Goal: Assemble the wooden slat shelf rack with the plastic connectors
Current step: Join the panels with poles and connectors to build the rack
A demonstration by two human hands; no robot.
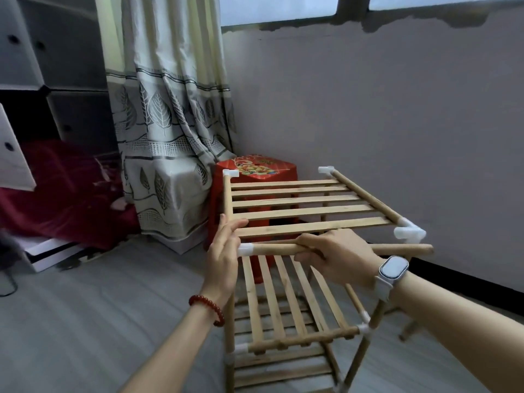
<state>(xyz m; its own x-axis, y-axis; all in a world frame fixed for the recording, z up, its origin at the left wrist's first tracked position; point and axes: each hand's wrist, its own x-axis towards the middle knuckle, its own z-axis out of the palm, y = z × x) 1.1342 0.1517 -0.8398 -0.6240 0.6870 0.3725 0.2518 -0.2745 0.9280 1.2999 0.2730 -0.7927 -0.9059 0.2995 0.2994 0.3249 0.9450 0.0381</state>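
A wooden slat rack [286,330] with several tiers stands on the floor in front of me. Its top slat shelf [300,207] lies tilted above the frame, with white plastic connectors at the far corners [231,173] and at the near right corner [409,232]. My right hand [337,258] grips a round wooden rail [405,249] running across the front, which ends on the left in a white connector [245,249]. My left hand [224,251] has straight fingers resting on the top shelf's near left corner, next to that connector.
A red plastic stool [255,177] stands behind the rack by the wall corner. A leaf-patterned curtain [167,123] hangs at the left, beside a cube cabinet [51,66] and red cloth [65,191]. Grey floor [99,307] spreads to the left.
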